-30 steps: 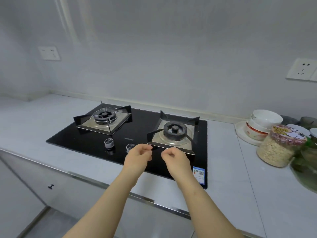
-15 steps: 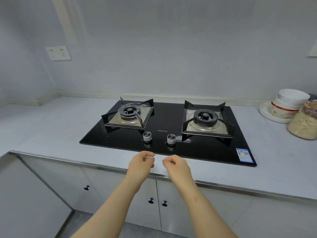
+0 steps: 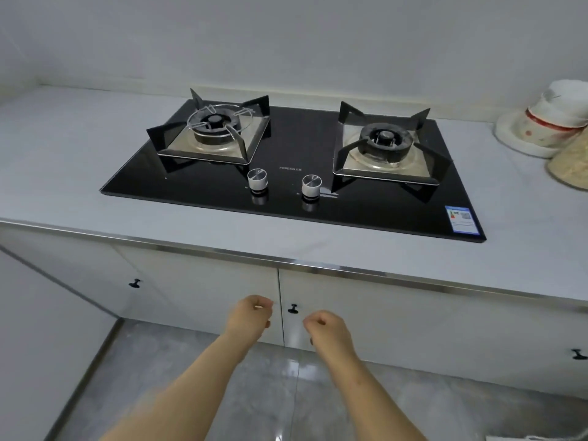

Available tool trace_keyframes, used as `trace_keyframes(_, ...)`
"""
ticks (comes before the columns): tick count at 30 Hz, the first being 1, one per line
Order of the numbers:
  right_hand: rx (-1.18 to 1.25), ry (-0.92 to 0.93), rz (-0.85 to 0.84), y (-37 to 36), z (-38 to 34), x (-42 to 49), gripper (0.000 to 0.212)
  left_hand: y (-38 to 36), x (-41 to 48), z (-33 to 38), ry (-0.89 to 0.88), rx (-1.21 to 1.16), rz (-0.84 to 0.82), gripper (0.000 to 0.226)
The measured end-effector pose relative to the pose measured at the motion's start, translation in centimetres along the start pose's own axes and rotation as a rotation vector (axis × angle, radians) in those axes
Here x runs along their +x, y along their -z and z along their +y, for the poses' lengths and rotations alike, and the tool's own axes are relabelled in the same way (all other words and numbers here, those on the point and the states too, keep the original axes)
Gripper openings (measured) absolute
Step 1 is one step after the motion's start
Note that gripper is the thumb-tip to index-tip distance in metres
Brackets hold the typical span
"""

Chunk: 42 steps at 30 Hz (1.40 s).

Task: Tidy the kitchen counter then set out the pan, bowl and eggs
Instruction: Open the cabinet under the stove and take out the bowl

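My left hand [image 3: 251,318] and my right hand [image 3: 327,329] hang side by side below the counter edge, in front of the white cabinet doors. Both have their fingers curled in and hold nothing. A small black door knob [image 3: 293,308] sits between them, touched by neither hand. White bowls [image 3: 553,122], one with a red band, are stacked on a white plate [image 3: 515,141] at the counter's far right. No pan or eggs are in view.
A black glass gas hob [image 3: 296,148] with two burners and two silver dials fills the middle of the pale counter [image 3: 63,160]. A jar of oats [image 3: 569,167] stands by the bowls. More knobbed doors [image 3: 135,283] lie left; grey floor below.
The view has pulled back and tilted down. Both hands dropped from over the hob's front edge to below the counter, level with the cabinet doors. They stay curled and hold nothing.
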State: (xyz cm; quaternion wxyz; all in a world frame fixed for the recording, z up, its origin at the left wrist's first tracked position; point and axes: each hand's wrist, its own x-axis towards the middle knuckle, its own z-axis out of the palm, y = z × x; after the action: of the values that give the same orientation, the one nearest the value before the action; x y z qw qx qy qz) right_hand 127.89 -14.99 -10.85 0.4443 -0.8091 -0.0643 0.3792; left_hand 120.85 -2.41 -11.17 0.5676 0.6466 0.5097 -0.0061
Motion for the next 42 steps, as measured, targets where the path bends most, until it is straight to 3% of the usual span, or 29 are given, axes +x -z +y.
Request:
trace_keyframes(7,-0.031,-0.096,-0.009,-3.1,3.4,5.2,0.017,-1.5,6.0,-3.7,0.038,0.082,-0.020,0.023)
trace_keyframes(13,-0.005,-0.123,0.044,-6.3,3.9,9.1,0.033,-0.8,10.5,-5.2,-0.029,0.213,-0.031,0.033)
trace_keyframes(24,0.054,-0.184,0.187,-10.6,5.1,12.5,0.040,-0.5,13.9,-7.7,-0.196,0.457,-0.367,0.046)
trace_keyframes(30,0.102,-0.281,0.266,-12.4,6.1,15.7,0.032,-0.2,14.4,-8.6,-0.286,0.637,-0.384,0.050)
trace_keyframes(35,0.080,-0.276,0.269,-12.8,7.3,15.8,0.029,0.2,13.8,-9.7,-0.282,0.572,-0.419,0.055)
trace_keyframes(40,0.007,-0.235,0.249,-12.8,10.1,11.3,0.024,0.3,11.0,-10.1,-0.312,0.307,-0.261,0.043)
trace_keyframes(42,-0.030,-0.225,0.209,-12.3,11.7,9.1,0.019,-0.1,9.0,-9.6,-0.345,0.224,-0.277,0.039)
